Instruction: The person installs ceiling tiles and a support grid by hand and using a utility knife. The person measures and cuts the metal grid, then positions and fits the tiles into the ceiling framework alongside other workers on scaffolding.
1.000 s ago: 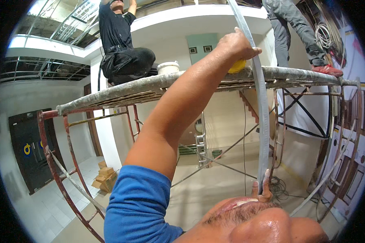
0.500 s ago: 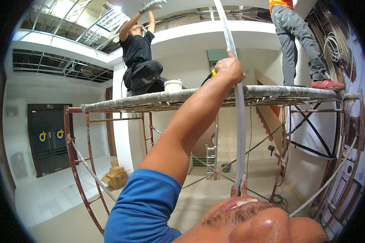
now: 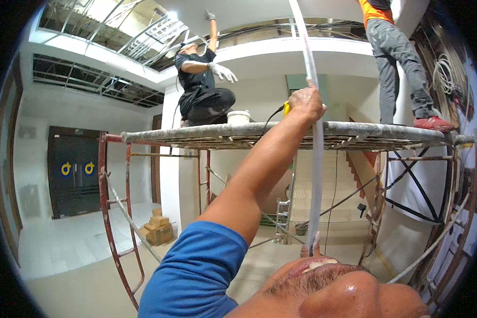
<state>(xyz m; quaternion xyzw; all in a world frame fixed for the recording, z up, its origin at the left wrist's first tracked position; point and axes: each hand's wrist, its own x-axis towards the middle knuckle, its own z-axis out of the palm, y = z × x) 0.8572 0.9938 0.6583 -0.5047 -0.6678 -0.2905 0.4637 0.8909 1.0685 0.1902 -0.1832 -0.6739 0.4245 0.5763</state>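
A long, narrow pale metal strip [image 3: 317,175] runs nearly upright from the top of the view down past the scaffold's edge. My left hand [image 3: 305,103] is closed round it at platform height, with my bare arm and blue sleeve stretched upward. Lower down, my right hand [image 3: 316,245] shows only a couple of fingers, either side of the strip's lower part; the rest is hidden. Just behind my left hand sits a yellow thing with a black cord [image 3: 286,108], partly covered and too hidden to name.
A scaffold platform [image 3: 196,137] on rusty frames [image 3: 107,201] spans ahead. On it, a black-clad co-worker [image 3: 199,85] kneels near a white bucket [image 3: 238,116]; another in grey trousers [image 3: 395,63] stands right. Cartons [image 3: 158,230], dark doors [image 3: 79,169] and a staircase [image 3: 323,185] lie beyond.
The surroundings have shifted right and slightly down in view. The kneeling co-worker has lowered one gloved hand, while the other reaches the ceiling. Both my hands stay on the strip.
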